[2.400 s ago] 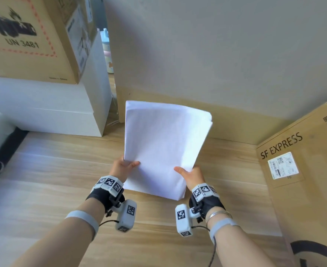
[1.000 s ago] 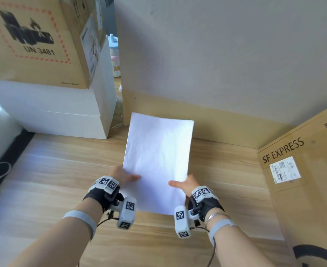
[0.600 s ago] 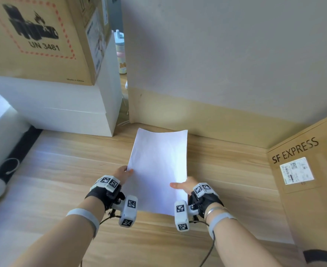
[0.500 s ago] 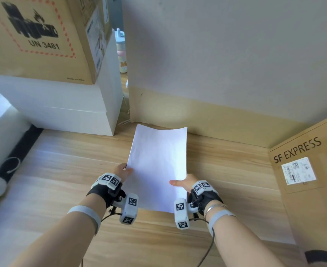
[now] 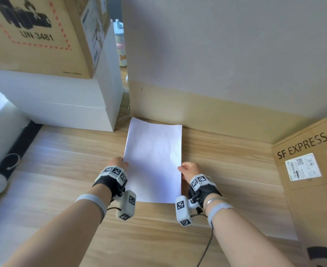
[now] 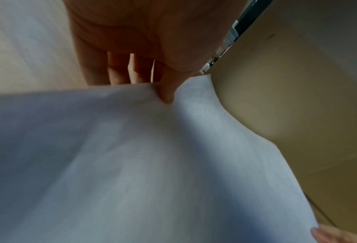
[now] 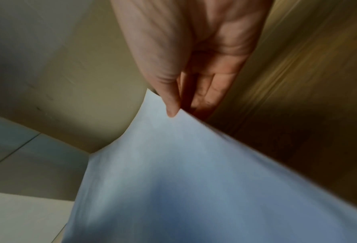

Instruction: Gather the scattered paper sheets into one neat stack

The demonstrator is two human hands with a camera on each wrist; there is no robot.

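holding the left long edge of the paper stack (image 5: 153, 160), the left hand (image 5: 118, 164) pinches it with the thumb on top and the fingers (image 6: 119, 72) lying close together under the sheets. the stack is white and sits between both hands above the wooden table (image 5: 53, 170); its far short edge reaches the table's back edge by the wall (image 5: 226, 54), just right of the white box (image 5: 66, 108). on the right long edge, the right hand (image 5: 190, 170) pinches the sheets the same way, thumb above, fingers (image 7: 206, 92) together below. a cardboard box (image 5: 311, 180) stands at the table's right edge.
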